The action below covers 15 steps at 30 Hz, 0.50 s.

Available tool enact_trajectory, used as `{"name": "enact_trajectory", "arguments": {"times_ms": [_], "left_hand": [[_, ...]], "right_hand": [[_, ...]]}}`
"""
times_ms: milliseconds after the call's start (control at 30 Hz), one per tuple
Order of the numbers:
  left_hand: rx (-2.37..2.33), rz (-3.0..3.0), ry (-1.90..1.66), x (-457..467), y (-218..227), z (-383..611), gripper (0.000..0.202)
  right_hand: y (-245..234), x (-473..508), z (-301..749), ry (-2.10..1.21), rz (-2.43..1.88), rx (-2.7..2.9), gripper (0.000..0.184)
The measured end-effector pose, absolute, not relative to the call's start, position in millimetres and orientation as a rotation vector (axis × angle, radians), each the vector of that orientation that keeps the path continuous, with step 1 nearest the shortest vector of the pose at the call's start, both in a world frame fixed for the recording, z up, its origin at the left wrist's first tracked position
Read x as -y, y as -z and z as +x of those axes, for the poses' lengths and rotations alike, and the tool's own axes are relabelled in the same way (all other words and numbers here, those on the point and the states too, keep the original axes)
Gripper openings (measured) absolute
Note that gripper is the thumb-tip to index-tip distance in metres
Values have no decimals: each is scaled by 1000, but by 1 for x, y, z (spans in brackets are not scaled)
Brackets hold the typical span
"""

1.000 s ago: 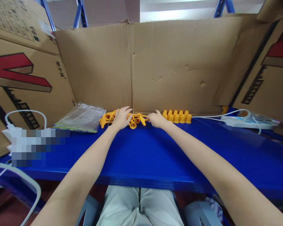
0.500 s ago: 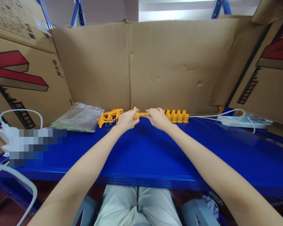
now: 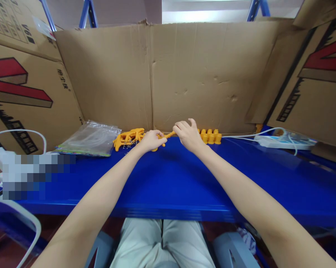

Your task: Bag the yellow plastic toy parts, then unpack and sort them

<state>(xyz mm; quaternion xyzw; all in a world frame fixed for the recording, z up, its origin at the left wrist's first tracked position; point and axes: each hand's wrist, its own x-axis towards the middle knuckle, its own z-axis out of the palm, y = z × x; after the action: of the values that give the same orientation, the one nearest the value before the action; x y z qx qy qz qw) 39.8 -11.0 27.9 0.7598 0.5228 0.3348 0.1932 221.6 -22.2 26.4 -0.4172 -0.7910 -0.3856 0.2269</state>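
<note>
Over the far part of the blue table, my left hand [image 3: 152, 140] is closed around a yellow-orange plastic piece, most of it hidden by the fingers. A thin yellow rod [image 3: 169, 134] runs from there up to my right hand [image 3: 188, 134], whose thumb and fingers meet at its right end; one finger is raised. To the left lie several branching yellow plastic parts [image 3: 128, 136] beside a scatter of small dark screw-like bits [image 3: 132, 142]. Right of my right hand stand rows of yellow knob-shaped pieces [image 3: 211, 136].
Clear plastic bags [image 3: 91, 138] lie at the left. A white power strip [image 3: 285, 142] with cables rests at the right. Cardboard [image 3: 201, 74] walls off the table's back and sides. The blue table [image 3: 168, 178] ends just before my lap.
The right hand has tilted up and raised a finger. The rod, level before, now slopes upward to the right. My left hand has rolled a little around its piece.
</note>
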Motion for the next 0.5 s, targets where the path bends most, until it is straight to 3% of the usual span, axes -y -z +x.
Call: {"name": "enact_trajectory", "arguments": {"times_ms": [200,500], "left_hand": [[-1288,2035,-767,19,-34,38,15],[-931,1612,-499,15,-41,15,16]], "right_hand": [[-25,21,221,1081,-1082,2202,32],[-27,10,237,1048,-1121,1989,21]]}}
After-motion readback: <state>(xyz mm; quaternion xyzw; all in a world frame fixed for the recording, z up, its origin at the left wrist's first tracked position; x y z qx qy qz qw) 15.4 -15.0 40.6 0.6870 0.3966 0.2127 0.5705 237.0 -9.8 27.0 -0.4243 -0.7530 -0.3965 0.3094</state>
